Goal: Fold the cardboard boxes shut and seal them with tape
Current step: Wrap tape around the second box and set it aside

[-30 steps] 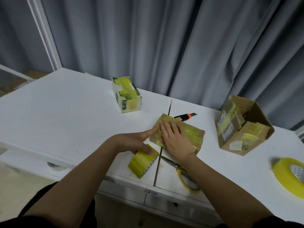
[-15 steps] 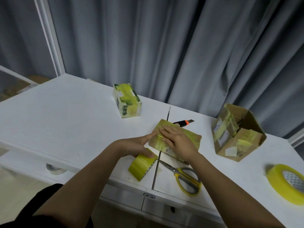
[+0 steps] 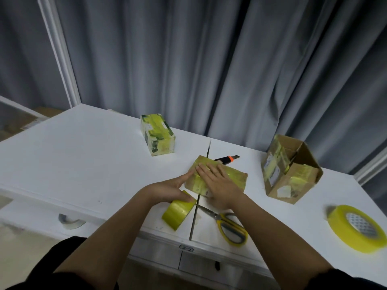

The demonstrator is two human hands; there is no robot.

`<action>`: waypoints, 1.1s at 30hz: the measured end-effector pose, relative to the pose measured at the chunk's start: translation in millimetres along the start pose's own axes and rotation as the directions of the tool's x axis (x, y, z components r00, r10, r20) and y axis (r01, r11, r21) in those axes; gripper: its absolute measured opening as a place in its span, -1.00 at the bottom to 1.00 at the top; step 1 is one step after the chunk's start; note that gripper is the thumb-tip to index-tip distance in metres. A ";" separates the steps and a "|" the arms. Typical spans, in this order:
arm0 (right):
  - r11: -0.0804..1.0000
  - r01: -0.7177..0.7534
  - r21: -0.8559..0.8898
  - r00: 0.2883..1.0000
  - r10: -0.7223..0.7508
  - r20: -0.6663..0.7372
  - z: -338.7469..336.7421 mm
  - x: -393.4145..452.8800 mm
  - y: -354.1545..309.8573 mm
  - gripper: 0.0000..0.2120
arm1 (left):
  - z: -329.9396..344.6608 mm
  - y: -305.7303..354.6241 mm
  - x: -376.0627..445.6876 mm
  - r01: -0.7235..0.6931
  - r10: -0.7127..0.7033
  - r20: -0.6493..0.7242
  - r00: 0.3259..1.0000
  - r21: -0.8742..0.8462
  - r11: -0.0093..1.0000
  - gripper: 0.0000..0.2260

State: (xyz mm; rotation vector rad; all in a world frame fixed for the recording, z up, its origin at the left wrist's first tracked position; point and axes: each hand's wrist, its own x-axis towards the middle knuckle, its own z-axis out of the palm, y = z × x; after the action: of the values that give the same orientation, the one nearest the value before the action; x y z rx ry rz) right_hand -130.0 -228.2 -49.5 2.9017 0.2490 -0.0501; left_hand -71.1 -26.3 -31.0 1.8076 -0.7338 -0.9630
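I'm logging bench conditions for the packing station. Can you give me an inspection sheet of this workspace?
Surface: white table, seam down the middle.
Job's things: small box under both hands; taped box behind; open box right; tape roll; second roll.
Clutter: scissors, utility knife.
Grippers: left hand holds roll, touches box; right hand pressing flat.
Cables: nothing seen.
Surroundings: grey curtain.

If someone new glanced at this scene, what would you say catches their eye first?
Probably the right hand pressing flat on the small yellow-taped cardboard box at the centre of the white table, while the left hand grips a yellow tape roll beside it. Next, the open brown cardboard box to the right.
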 end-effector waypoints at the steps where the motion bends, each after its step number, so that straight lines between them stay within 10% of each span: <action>1: 0.998 -0.019 0.065 1.000 0.020 -0.006 -2.9 -2.0 -0.4 -0.18 | 1.6 -0.6 -1.8 -0.012 0.012 -0.013 1.000 -0.021 1.000 -0.20; 8: 0.718 -0.188 0.670 0.829 0.482 -0.284 -8.7 -30.7 -23.0 -0.67 | 3.4 -5.8 -16.9 0.015 -0.012 -0.131 0.991 0.020 1.000 -0.23; 11: 0.469 -0.128 0.874 0.873 0.472 -0.125 -10.7 -43.1 -45.0 -0.77 | 0.3 -10.9 -26.7 0.067 -0.069 -0.187 0.980 -0.018 0.998 -0.19; 16: 0.292 -0.188 0.938 0.960 0.257 0.113 -19.9 -34.0 -70.4 -0.72 | 8.6 -15.6 -43.2 0.042 -0.048 -0.219 0.974 -0.030 0.999 -0.19; 23: 0.170 -0.174 0.970 0.890 0.448 0.081 -28.4 -21.7 -84.8 -0.97 | 18.7 -20.6 -56.6 -0.066 0.065 -0.325 0.944 0.009 0.998 -0.23; 28: -0.163 -0.252 0.954 0.822 0.484 0.299 -30.7 -25.1 -83.3 -0.74 | 22.7 -20.6 -59.4 -0.141 0.181 -0.374 0.910 0.133 0.981 -0.29; 33: -0.209 -0.259 0.943 0.803 0.496 0.331 -37.8 -26.9 -77.8 -0.75 | 26.0 -16.6 -66.2 -0.198 0.328 -0.348 0.878 0.360 0.912 -0.17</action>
State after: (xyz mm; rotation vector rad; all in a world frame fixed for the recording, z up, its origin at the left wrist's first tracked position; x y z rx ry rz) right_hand -169.3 -149.4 -28.7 4.2755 -1.4707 0.2659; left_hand -126.1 21.7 -33.2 2.0252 -0.8782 -0.2794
